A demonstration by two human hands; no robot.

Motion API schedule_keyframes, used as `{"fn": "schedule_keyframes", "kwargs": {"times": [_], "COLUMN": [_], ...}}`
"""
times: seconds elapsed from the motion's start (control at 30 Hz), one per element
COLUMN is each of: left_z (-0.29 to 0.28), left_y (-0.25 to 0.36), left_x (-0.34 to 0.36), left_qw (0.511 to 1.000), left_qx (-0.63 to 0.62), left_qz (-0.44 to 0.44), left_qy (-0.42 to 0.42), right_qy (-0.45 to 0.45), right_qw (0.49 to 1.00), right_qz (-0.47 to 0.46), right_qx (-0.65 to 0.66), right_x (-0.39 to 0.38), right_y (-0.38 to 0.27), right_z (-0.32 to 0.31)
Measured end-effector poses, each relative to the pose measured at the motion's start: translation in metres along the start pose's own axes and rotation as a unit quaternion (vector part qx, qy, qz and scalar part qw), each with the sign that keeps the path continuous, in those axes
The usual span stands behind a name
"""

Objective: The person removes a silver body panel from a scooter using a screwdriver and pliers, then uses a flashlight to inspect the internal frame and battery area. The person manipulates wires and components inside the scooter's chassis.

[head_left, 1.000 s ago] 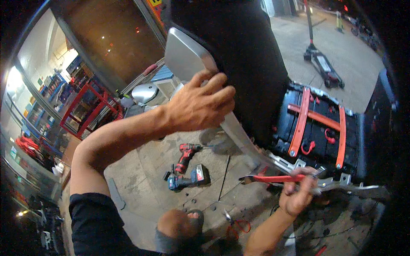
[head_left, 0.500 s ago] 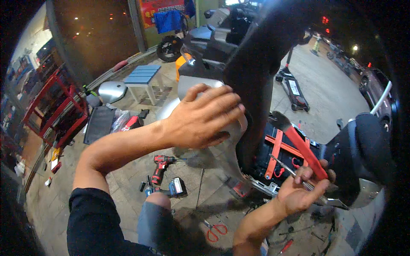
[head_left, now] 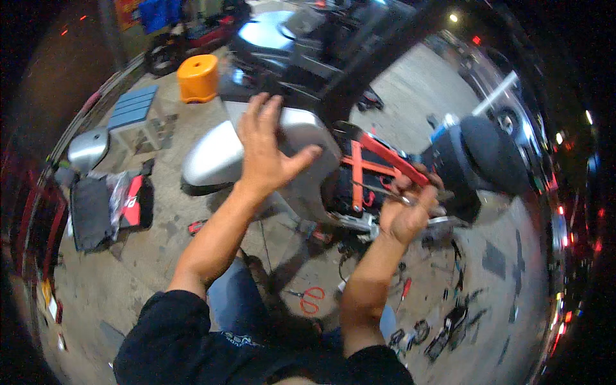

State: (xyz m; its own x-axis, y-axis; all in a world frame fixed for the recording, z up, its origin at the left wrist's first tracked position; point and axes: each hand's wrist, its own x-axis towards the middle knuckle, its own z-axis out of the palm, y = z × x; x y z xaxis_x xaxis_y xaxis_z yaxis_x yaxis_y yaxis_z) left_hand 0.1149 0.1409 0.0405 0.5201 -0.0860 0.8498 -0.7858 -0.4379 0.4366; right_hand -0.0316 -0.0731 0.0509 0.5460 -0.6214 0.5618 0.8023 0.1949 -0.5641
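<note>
A scooter with a silver front panel (head_left: 307, 136) and a pale front fender (head_left: 213, 154) stands before me. My left hand (head_left: 264, 151) rests against the panel's upper left part, fingers pointing up and thumb spread out. My right hand (head_left: 409, 208) is closed around a long red-handled tool (head_left: 389, 154) with a dark head. The same hand also grips a thin metal-shafted tool (head_left: 373, 187), its exact kind unclear. Both lie over the scooter's open floor bay, where orange-red straps (head_left: 357, 172) cross a dark block. The black seat (head_left: 491, 154) is right of that hand.
An orange stool (head_left: 197, 79) and a blue-topped stool (head_left: 133, 107) stand at the far left. Nearer lie an open black case (head_left: 92, 212) and a silver cover (head_left: 88, 149). Red-handled scissors (head_left: 312, 299), a red-handled screwdriver (head_left: 405, 289) and loose black parts (head_left: 449, 330) lie on the floor.
The view has shifted and tilted. My left hand has turned from lying across the silver panel to pointing upward on it, thumb now spread. My right hand keeps both tools.
</note>
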Motion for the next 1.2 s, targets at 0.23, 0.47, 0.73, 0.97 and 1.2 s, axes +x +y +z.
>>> {"fn": "schedule_keyframes", "kwargs": {"times": [0.23,0.47,0.73,0.97,1.2], "left_z": [0.012,0.008,0.009,0.017,0.024], "left_y": [0.003,0.003,0.017,0.021,0.026], "left_x": [-0.001,0.003,-0.001,-0.005,-0.006], "left_qw": [0.999,0.999,0.998,0.998,0.997], "left_qx": [-0.026,0.020,0.060,0.044,0.061], "left_qz": [-0.031,0.005,-0.028,-0.025,-0.025], "left_qy": [0.019,0.024,0.013,0.026,0.050], "right_qy": [-0.066,-0.125,-0.114,-0.101,-0.143], "right_qw": [0.997,0.992,0.992,0.985,0.967], "right_qz": [-0.031,-0.016,0.050,0.023,-0.024], "right_qx": [0.007,-0.010,-0.023,-0.139,-0.211], "right_x": [0.003,0.024,0.054,0.038,0.022], "right_y": [0.014,0.016,0.004,-0.003,-0.015], "right_z": [-0.010,-0.014,0.013,0.028,0.052]}}
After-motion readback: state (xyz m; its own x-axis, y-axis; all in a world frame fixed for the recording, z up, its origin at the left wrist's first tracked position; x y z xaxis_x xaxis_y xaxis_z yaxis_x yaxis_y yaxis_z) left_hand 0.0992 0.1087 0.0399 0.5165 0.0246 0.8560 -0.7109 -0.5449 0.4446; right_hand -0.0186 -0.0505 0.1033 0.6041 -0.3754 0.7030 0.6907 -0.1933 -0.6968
